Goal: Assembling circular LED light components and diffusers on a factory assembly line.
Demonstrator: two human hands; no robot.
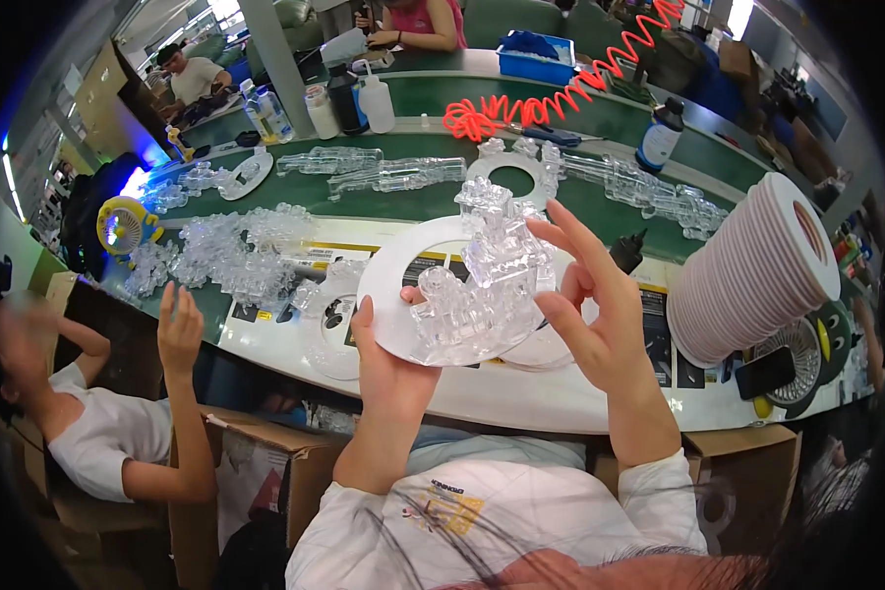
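My left hand grips the lower left edge of a flat white ring, with the thumb on its face and a fingertip showing through the hole. Clear moulded plastic pieces stand on the ring's right side and along its lower edge. Some rise above its top rim. Beside them is my right hand, its fingers spread and thumb apart, with nothing visible between them. Its thumb and fingertips are close to the clear pieces; whether they touch is hard to see.
A tall stack of white rings stands at right, near a small fan. Clear parts are heaped at left. A dark bottle, a red coiled hose and a blue bin lie beyond. A co-worker sits at left.
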